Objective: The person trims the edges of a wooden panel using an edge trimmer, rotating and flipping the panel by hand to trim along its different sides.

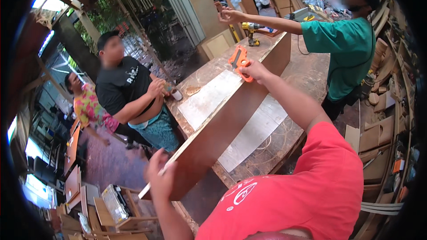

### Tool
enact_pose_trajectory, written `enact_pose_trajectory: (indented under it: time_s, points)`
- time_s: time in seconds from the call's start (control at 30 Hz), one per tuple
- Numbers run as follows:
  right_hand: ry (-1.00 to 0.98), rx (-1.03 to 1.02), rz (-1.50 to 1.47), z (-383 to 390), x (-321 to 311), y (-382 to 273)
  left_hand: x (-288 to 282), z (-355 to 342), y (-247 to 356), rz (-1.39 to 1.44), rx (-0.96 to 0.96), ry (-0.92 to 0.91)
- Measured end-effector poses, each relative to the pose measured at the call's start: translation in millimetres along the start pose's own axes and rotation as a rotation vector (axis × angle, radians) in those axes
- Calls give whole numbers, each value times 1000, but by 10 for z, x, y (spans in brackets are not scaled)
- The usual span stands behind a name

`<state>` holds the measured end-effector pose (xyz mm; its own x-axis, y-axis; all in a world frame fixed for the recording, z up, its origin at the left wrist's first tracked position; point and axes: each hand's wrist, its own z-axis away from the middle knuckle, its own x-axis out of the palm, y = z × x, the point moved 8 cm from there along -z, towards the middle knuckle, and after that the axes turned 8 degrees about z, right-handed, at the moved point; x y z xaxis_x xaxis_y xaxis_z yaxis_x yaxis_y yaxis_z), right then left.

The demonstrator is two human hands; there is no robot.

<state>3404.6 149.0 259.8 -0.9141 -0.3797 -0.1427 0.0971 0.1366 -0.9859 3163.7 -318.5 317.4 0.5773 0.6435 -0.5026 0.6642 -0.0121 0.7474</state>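
A long brown board [222, 129] stands on its edge across the worktable, its pale, narrow upper edge running from near left to far right. My right hand [257, 72] is closed round the ring-like end of an orange hand tool [239, 58] with a dark grey strip, at the board's upper edge. The tool's exact kind is unclear. At the board's near end, my left hand [161, 175] straddles the upper edge. Its fingers are curved and apart, slightly blurred, and partly beyond the edge.
The scuffed worktable [202, 78] carries pale sheets [251, 135] and a yellow cordless drill [252, 33]. A person in green [342, 55] reaches across at the far right. A person in black [124, 84] stands at the left, near a cup [176, 94]. Wood pieces [378, 138] are piled at right.
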Motion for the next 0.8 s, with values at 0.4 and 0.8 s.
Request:
enact_pose_trajectory:
  time_s: [0.4, 0.8]
  points:
    - [-51, -372, -98, 672, -209, -168, 1076, -545, -126, -591, 78, -125]
    - [-353, -685, -188, 30, 300, -469, 1131, -403, 38, -575, 171, -50]
